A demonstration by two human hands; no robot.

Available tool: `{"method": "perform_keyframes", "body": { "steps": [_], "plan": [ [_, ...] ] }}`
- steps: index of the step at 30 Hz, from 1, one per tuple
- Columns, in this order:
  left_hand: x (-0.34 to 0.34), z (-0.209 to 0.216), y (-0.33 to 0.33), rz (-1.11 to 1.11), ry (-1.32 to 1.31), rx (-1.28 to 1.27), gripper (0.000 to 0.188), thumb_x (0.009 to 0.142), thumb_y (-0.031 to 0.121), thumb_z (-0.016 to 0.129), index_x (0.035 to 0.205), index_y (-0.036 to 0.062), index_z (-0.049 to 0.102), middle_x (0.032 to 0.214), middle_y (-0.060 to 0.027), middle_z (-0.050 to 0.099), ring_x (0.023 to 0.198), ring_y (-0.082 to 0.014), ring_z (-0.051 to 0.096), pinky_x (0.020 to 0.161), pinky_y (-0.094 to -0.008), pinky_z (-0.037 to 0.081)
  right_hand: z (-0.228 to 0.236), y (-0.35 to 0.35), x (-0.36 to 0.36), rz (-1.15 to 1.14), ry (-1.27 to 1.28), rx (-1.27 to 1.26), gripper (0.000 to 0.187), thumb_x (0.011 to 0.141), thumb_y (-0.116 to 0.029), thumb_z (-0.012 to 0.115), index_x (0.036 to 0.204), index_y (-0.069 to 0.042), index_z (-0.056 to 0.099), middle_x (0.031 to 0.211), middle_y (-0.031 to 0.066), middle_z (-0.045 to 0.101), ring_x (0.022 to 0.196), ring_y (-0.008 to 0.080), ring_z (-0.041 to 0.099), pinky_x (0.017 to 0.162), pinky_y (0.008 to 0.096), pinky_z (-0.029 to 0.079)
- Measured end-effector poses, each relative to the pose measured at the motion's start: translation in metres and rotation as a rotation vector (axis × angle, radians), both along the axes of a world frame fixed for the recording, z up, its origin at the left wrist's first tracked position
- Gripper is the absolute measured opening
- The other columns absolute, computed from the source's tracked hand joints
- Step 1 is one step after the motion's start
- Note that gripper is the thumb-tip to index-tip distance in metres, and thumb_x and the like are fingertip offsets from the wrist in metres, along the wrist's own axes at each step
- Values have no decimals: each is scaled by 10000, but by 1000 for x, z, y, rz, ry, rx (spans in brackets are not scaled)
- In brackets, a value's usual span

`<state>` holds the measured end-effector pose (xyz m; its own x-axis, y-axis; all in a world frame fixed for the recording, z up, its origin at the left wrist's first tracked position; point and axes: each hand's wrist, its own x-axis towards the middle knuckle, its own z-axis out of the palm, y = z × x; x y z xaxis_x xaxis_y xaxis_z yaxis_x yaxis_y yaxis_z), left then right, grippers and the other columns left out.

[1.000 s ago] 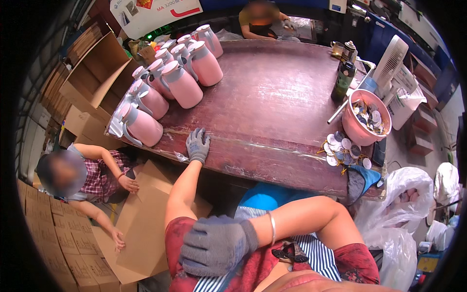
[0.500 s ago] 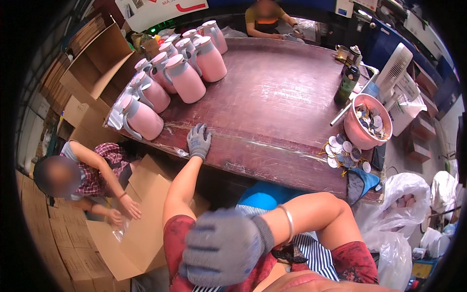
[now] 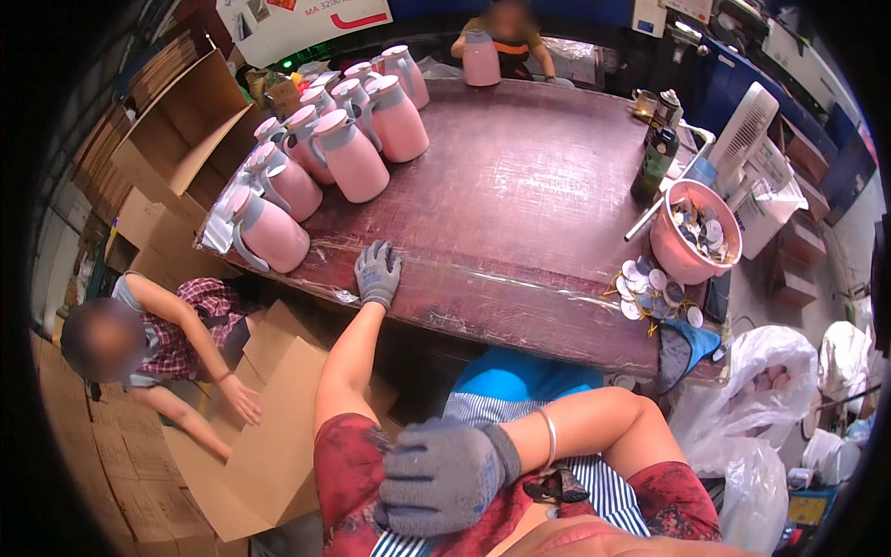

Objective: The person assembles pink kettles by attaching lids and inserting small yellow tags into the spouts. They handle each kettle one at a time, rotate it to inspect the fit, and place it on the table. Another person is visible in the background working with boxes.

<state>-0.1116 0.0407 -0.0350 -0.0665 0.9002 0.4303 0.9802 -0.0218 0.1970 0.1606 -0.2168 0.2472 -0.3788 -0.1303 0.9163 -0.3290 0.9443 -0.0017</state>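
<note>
My left hand, in a grey knitted work glove, rests flat on the near edge of the dark red table, fingers stretched and holding nothing. Closest to it is a pink vacuum jug with a grey handle. More pink jugs stand upright in a cluster behind that one. My right hand, also gloved in grey, is drawn across my chest by the red left sleeve. The back of this hand shows; its fingers point left, with no object visible in them, though the palm is hidden.
A person at left reaches into an open cardboard box. Across the table, another person holds a pink jug. At right are a pink bucket of round tags, loose tags, a dark bottle and a white fan.
The person across the table now has a pink jug up at the far edge. My right hand has shifted slightly right. The person at left has reached one arm deeper into the box.
</note>
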Motion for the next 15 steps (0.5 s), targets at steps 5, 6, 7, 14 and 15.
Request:
{"method": "perform_keyframes", "body": {
  "steps": [5, 6, 7, 14, 15],
  "plan": [
    [-12, -8, -10, 17, 27, 17, 460, 894, 417, 619, 1298, 199, 588, 1406, -65, 532, 1329, -303, 448, 1113, -487, 313, -2, 19, 27, -103, 94, -72, 155, 770, -191, 679, 898, -104, 687, 854, 51, 602, 744, 222, 616, 544, 321, 457],
    [-10, -5, -7, 15, 29, 28, 456, 896, 415, 616, 1295, 196, 591, 1404, -65, 534, 1327, -303, 450, 1111, -486, 315, -5, 18, 29, -146, 82, -18, 141, 802, -188, 656, 898, -88, 682, 864, 68, 607, 761, 233, 629, 565, 331, 474],
    [-3, -3, -5, 4, 27, 31, 452, 898, 413, 614, 1292, 193, 594, 1402, -66, 535, 1325, -303, 452, 1110, -485, 317, -13, 12, 24, -58, 34, 3, 139, 810, -187, 645, 894, -83, 681, 868, 73, 609, 767, 236, 632, 573, 332, 477],
    [6, -1, 3, -11, -39, 37, 465, 893, 392, 639, 1300, 170, 602, 1377, -105, 557, 1293, -323, 476, 1086, -487, 355, -26, 14, 19, -68, -6, 55, 231, 782, -247, 633, 919, -67, 684, 879, 77, 621, 771, 251, 629, 613, 354, 491],
    [4, 0, 4, -9, -74, 32, 477, 890, 397, 641, 1304, 164, 598, 1370, -108, 560, 1296, -325, 472, 1085, -494, 354, -25, 26, 31, -136, -15, 24, 265, 740, -253, 646, 926, -68, 683, 861, 67, 615, 743, 243, 620, 606, 354, 489]
  ]
}}
